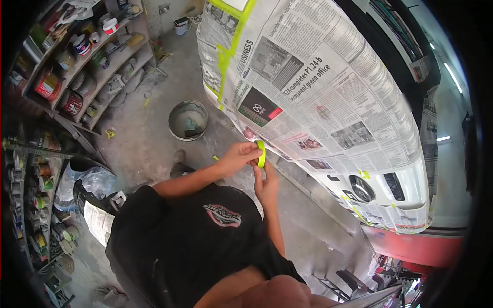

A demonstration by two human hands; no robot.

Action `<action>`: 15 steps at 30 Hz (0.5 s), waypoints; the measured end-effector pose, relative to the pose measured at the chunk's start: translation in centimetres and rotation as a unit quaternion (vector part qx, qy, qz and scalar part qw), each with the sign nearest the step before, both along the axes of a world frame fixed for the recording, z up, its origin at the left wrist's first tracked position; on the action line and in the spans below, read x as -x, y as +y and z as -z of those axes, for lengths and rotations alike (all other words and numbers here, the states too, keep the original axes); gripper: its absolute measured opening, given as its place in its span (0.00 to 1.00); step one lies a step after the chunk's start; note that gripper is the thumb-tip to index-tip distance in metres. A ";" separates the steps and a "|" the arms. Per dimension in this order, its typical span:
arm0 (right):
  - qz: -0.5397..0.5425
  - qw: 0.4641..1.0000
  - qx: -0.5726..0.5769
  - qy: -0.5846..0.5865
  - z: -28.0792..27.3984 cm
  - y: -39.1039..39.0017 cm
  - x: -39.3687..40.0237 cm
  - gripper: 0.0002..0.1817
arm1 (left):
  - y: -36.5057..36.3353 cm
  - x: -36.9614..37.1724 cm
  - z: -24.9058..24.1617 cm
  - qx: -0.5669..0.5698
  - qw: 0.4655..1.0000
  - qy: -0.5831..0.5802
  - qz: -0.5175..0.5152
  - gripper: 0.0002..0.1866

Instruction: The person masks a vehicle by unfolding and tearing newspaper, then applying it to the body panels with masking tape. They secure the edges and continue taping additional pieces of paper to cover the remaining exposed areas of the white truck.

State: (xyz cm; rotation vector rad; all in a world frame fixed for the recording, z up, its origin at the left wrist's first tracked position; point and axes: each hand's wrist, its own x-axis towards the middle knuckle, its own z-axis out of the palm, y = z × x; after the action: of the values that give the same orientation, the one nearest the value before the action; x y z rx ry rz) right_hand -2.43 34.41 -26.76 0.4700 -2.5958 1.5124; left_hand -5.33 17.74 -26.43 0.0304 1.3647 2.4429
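Observation:
A roll of bright yellow-green tape [262, 154] is between my hands, beside the lower edge of the newspaper-covered vehicle panel. My left hand [240, 157] pinches the roll from the left side, its fingers curled. My right hand [266, 186] grips it from below, with fingers partly hidden behind the roll. Newspaper sheets [318, 97] cover most of the white panel, and strips of the same coloured tape [224, 66] run along their left edge. A round emblem [362, 188] shows on the bare white part at the lower right.
A bucket [188, 120] with dark material inside stands on the concrete floor [138, 118]. Shelves [84, 61] with cans and tubs line the left side. Below them lies a plastic-wrapped part [95, 183]. A red surface [411, 249] is at the lower right.

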 end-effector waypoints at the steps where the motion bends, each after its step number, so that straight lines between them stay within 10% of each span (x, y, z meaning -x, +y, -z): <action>1: -0.004 1.000 0.008 -0.008 0.2 -0.1 -0.4 0.13 | -0.3 0.0 0.6 0.025 1.000 0.003 0.015 0.12; 15: -0.055 0.994 0.014 -0.095 1.2 -2.6 -0.5 0.14 | -4.0 -0.7 1.3 0.064 0.992 -0.102 0.048 0.13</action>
State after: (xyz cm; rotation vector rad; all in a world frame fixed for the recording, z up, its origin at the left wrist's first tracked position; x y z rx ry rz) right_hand -1.91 31.77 -27.97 0.4969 -2.7267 1.7065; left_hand -4.65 13.70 -27.77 -0.1764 1.3904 2.2067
